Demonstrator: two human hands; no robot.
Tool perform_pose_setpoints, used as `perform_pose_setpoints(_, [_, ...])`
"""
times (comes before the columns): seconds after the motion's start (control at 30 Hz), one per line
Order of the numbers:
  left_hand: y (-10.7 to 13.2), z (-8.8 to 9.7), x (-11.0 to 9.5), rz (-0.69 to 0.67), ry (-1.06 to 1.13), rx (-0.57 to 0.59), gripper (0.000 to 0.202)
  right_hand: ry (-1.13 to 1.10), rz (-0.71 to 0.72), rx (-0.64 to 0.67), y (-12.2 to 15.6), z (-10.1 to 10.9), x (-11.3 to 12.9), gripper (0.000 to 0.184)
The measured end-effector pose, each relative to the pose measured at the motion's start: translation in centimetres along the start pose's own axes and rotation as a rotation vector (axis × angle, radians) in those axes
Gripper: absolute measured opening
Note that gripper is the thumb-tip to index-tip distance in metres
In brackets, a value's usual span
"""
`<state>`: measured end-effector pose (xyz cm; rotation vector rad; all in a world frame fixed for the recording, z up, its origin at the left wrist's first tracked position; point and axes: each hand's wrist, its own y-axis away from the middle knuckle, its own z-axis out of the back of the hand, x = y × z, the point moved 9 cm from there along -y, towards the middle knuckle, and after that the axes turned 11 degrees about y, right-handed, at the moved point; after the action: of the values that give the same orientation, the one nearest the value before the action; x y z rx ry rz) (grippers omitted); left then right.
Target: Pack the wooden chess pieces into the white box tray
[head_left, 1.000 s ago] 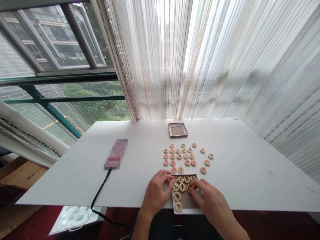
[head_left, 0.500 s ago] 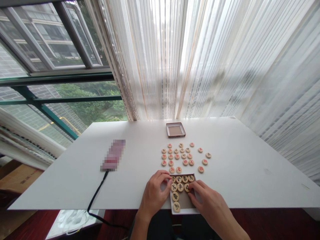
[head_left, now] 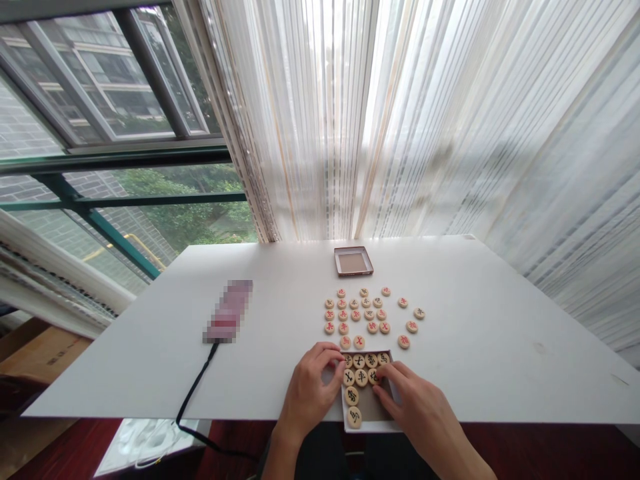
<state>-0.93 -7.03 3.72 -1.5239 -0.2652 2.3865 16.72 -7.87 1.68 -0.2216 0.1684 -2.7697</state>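
Note:
A shallow open box lies at the near edge of the table, with round wooden xiangqi pieces marked in black inside. They fill its top row, and others run along the second row and down the left side. My left hand grips the box's left wall near the upper corner, fingers bent. Inside the box, my right hand has its fingertips on a xiangqi piece at the right end of the second row. The lower right of the box shows bare brown bottom, partly covered by my right hand.
Loose xiangqi pieces, red and black, are spread on the white table beyond the box. Behind them sits the box lid. To the left lie a blurred-out flat object and a black cable. Curtains hang behind.
The right fingers have shifted slightly left, and the piece under them now sits closer to its neighbour in the second row. My left hand keeps its place. The whole view has tilted a little.

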Motion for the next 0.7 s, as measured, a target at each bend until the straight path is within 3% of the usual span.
perform_pose_setpoints(0.13, [0.0,0.0,-0.1,-0.003,0.008,0.0,0.011,-0.021,0.004,-0.031,0.1,0.3,0.2,0.003])
perform_pose_setpoints(0.3, [0.1,0.0,0.1,0.004,0.009,0.0,0.011,-0.155,-0.037,-0.164,0.4,2.7,-1.5,0.018])
perform_pose_setpoints(0.47, [0.2,0.5,-0.8,-0.067,-0.032,-0.018,0.011,-0.201,-0.172,-0.345,-0.5,5.1,-7.6,0.025])
perform_pose_setpoints(0.6, [-0.2,-0.1,-2.5,-0.098,-0.088,0.068,0.014,-0.155,-0.26,-0.377,-2.1,4.5,-12.9,0.028])
perform_pose_setpoints(0.7, [-0.6,-0.9,-3.4,-0.097,-0.139,0.13,0.015,-0.155,-0.299,-0.398,-2.9,3.4,-15.4,0.028])
